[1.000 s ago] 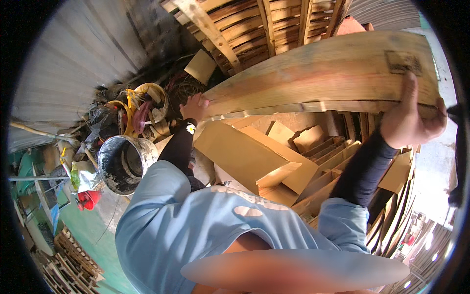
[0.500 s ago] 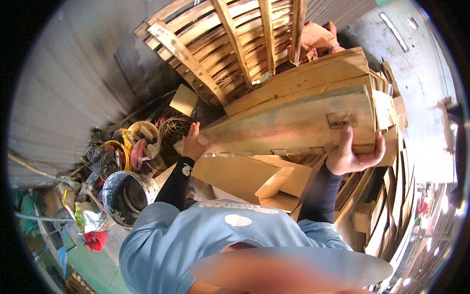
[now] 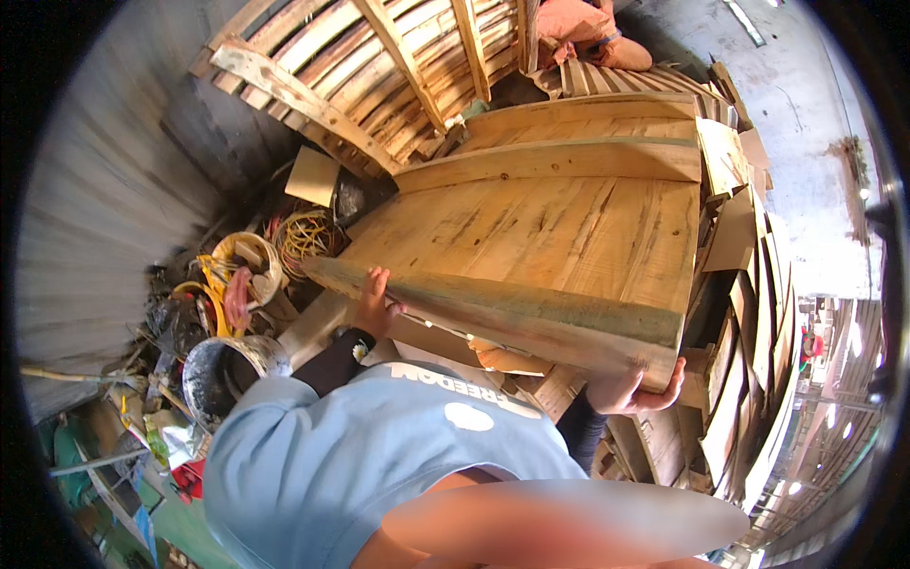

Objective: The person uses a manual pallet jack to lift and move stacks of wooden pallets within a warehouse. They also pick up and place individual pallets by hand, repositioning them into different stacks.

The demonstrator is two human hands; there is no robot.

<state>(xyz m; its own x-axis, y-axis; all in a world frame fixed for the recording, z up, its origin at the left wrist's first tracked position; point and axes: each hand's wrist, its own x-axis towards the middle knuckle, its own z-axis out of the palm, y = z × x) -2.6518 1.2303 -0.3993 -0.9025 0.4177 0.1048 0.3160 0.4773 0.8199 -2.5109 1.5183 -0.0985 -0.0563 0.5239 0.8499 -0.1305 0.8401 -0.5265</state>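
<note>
A wooden pallet, with close-set planks and thick runners, lies tilted in front of me. Its near runner faces my body. At the left part of that runner, my left hand grips the wood, its fingers pointing up over the edge. My right hand holds the near right corner from beneath, thumb at the side and fingers curled up around the end. Under the near edge shows some brown cardboard, mostly covered by the pallet.
A slatted pallet leans on the metal wall beyond. Orange sacking lies behind. Left are a stained bucket, a smaller bucket of tools and coiled cables. Stacked wood and cardboard stand at right.
The near side of the pallet has come down and toward me, so its planked face now shows. Both hands have moved lower with it, and my view has shifted.
</note>
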